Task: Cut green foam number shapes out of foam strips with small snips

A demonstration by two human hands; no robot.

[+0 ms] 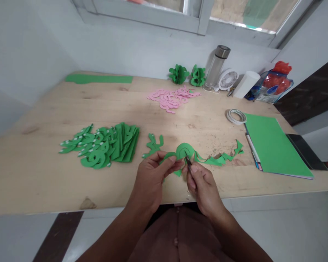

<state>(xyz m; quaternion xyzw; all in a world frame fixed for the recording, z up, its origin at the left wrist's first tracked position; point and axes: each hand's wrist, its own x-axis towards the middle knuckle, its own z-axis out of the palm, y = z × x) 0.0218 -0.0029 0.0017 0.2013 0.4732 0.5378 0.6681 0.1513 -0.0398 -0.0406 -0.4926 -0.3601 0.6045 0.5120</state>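
My left hand pinches a piece of green paper with a rounded, curled outline and a curved slit in it. In my right hand is a small pair of dark scissors, its blades at the round part of that paper. Thin jagged green offcuts trail over the table to the right of it. Just beyond my left fingers lies a green cut-out. Further left sits a heap of green cut-outs with white tabs, beside a stack of folded green pieces.
Pink cut-outs lie mid-table before two green paper figures. Along the wall stand a bottle, a small fan and a white roll. Tape rolls, green sheets and a phone are at right.
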